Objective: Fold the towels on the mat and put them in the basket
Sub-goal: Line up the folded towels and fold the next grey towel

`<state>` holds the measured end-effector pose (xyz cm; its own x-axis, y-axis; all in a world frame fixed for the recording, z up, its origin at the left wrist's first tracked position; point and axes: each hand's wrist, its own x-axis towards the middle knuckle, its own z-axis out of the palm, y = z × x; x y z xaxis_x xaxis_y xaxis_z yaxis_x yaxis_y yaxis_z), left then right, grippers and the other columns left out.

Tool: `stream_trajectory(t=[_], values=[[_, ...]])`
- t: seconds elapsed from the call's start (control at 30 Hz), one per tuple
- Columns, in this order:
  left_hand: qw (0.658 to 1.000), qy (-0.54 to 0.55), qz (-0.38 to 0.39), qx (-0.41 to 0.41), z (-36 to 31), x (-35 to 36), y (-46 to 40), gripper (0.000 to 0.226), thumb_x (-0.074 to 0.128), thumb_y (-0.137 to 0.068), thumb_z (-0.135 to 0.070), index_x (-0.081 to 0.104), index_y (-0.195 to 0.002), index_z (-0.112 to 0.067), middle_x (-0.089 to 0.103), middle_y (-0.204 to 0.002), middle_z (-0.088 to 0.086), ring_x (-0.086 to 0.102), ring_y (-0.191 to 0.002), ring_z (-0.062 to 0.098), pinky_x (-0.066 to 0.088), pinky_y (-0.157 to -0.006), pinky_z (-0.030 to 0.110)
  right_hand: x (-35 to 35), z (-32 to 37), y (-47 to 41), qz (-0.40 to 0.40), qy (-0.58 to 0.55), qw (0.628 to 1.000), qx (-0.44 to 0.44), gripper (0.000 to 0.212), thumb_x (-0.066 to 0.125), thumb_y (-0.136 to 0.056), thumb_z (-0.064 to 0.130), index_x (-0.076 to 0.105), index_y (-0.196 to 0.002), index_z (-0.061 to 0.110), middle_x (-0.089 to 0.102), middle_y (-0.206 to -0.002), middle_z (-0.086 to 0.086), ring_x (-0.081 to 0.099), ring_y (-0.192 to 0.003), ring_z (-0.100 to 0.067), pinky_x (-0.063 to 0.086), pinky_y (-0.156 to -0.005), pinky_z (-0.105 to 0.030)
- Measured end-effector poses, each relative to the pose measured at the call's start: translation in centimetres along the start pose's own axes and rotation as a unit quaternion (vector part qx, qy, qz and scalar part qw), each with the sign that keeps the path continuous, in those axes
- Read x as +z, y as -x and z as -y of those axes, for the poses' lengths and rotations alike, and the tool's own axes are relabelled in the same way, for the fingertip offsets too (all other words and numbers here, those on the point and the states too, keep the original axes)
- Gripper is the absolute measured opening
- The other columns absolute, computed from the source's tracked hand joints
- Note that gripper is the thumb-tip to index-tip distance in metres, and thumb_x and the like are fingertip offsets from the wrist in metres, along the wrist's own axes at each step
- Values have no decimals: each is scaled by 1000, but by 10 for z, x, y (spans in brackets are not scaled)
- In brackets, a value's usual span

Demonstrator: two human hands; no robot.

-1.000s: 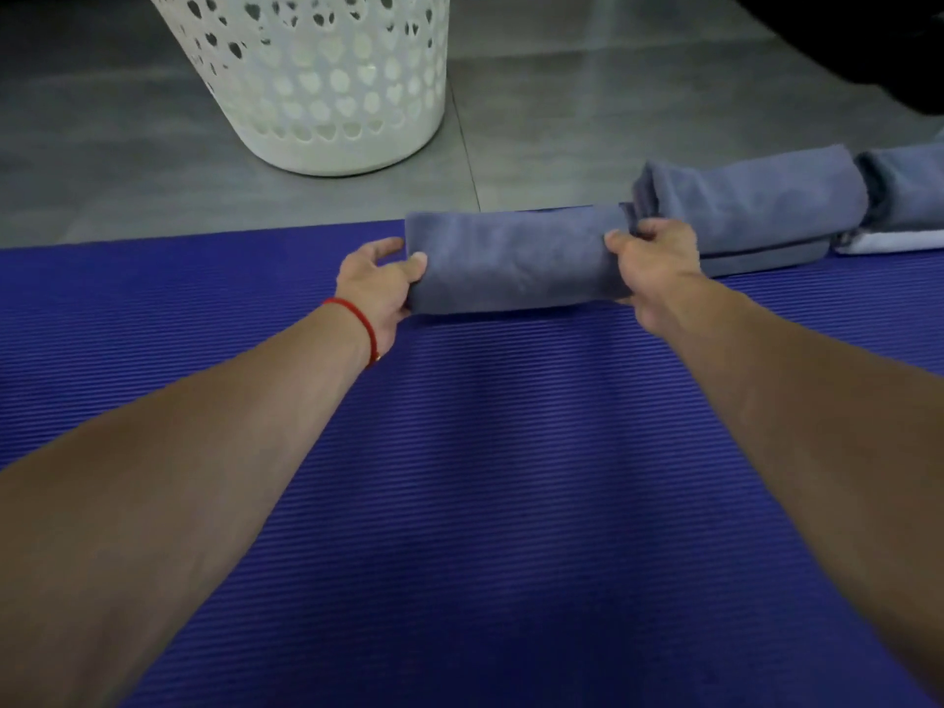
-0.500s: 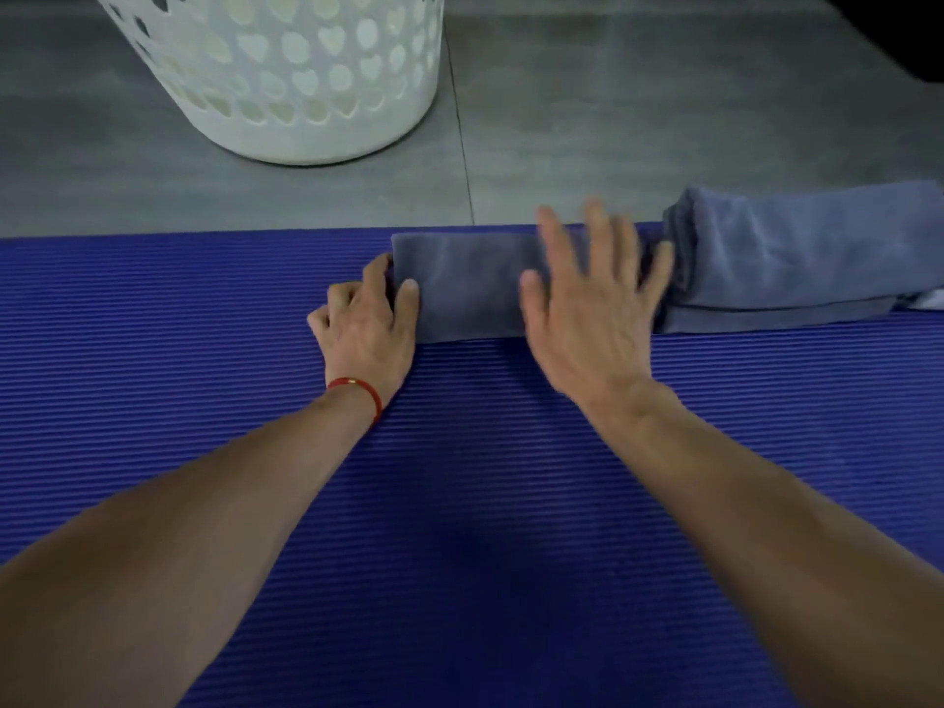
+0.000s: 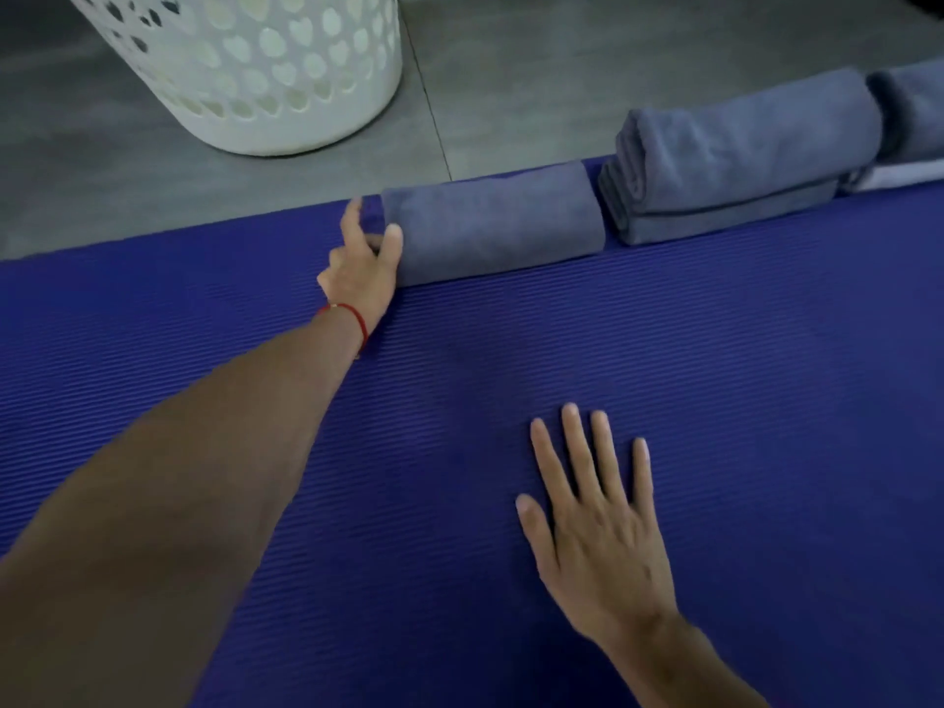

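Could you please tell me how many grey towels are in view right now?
3, possibly more. A folded towel lies at the mat's far edge, the left hand at its end; a thicker folded stack beside it; another towel cut off at the frame's right edge.

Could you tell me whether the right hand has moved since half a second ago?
Yes. The right hand has left the folded grey towel and come back toward the person; it now lies flat on the purple mat, fingers spread.

Two bare forearms without sleeves, left hand (image 3: 360,268), right hand (image 3: 595,528), thin red string bracelet (image 3: 352,319) with small bead on left wrist
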<state>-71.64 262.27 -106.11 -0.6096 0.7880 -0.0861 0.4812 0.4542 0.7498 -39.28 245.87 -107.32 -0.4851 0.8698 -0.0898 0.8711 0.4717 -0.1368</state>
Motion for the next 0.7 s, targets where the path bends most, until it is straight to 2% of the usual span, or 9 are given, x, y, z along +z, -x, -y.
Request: stream_trajectory(t=[0.03, 0.1, 0.17, 0.27, 0.4, 0.53, 0.57, 0.63, 0.7], values=[[998, 58, 22, -18, 1, -5, 4, 66, 37, -104, -52, 11, -161, -31, 57, -115, -20, 44, -125, 15, 19, -120, 45, 4, 2, 25, -3, -3, 1000, 3, 66, 20, -108, 54, 15, -165, 20, 9, -172, -10, 5, -159, -31, 16, -124, -63], [991, 122, 61, -13, 7, -10, 23, 68, 38, -106, -45, 10, -163, -22, 46, -147, -11, 37, -142, 17, 16, -124, 38, 7, 9, 56, -1, -14, 1000, 23, 65, 23, -108, 52, 19, -164, 20, 13, -171, -11, 8, -159, -31, 18, -123, -63], [996, 47, 69, 23, 20, -10, 61, 65, 41, -107, -39, 18, -162, -16, 28, -165, 3, 27, -152, 21, 18, -126, 38, 8, 15, 71, 2, -19, 999, 45, 64, 23, -108, 50, 21, -164, 19, 13, -171, -12, 9, -158, -32, 17, -123, -63], [993, -66, 59, 72, 45, -16, 143, 59, 45, -106, -35, 28, -159, -14, 23, -168, 5, 19, -155, 21, 10, -128, 41, 6, 29, 87, 31, -27, 997, 70, 64, 23, -106, 49, 21, -163, 19, 12, -171, -14, 7, -158, -36, 15, -123, -65], [964, -169, 121, 166, 79, -43, 249, 55, 45, -107, -34, 31, -159, -20, 14, -170, -2, 3, -157, 15, -7, -126, 34, 4, 67, 120, 95, -34, 993, 52, 68, 21, -104, 52, 17, -164, 21, 9, -171, -13, 2, -157, -43, 10, -120, -71], [969, -107, 167, 150, 103, -81, 315, 53, 49, -106, -24, 36, -157, -24, 21, -167, -8, 6, -156, 8, 4, -128, 34, -1, 111, 130, 150, -38, 988, -19, 71, 14, -101, 57, 14, -164, 25, 3, -173, -9, -3, -157, -41, 4, -118, -75], [973, -113, 150, 133, 111, -93, 322, 53, 52, -103, -21, 39, -155, -24, 27, -165, -7, 10, -156, 10, 8, -128, 34, -4, 123, 128, 161, -40, 985, -44, 74, 7, -98, 59, 11, -165, 27, -3, -173, -7, -9, -157, -40, -1, -119, -74], [976, -186, 48, 106, 134, -128, 323, 54, 59, -95, -18, 48, -148, -21, 38, -160, 1, 22, -153, 23, 12, -128, 41, -10, 148, 124, 171, -71, 979, -84, 83, -8, -90, 60, 10, -164, 30, -10, -172, -2, -18, -157, -33, -8, -121, -69], [956, -286, -59, 26, 156, -176, 311, 61, 64, -89, -23, 47, -147, -24, 34, -160, 8, 24, -150, 34, 16, -124, 55, -20, 172, 123, 171, -114, 971, -120, 86, -12, -88, 59, 20, -163, 29, -9, -173, 1, -20, -157, -24, -4, -125, -61]])
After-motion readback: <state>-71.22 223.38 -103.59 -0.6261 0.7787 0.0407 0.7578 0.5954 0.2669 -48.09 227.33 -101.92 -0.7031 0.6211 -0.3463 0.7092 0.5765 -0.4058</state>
